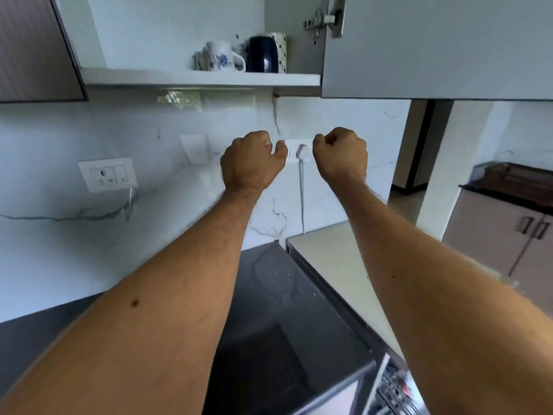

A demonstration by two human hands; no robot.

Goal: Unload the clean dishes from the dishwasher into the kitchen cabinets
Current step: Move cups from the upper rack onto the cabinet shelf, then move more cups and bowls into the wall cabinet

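Both my arms reach forward below the open wall cabinet. My left hand [253, 161] and my right hand [341, 154] are side by side with fingers curled into loose fists, and neither holds anything. Above them, on the cabinet shelf [200, 77], stand a white mug with a blue flower [223, 57], a dark blue mug [263, 54] and a white patterned mug [281, 49] behind it. The dishwasher rack [395, 387] shows blurred at the bottom right, partly hidden by my right arm.
The open cabinet door [434, 46] hangs at the upper right, close to my right hand. A dark countertop [287, 310] lies below my arms, with a white appliance top [335, 259] beside it. Wall sockets [107, 175] and a plugged-in white cable [301, 193] sit on the marble wall.
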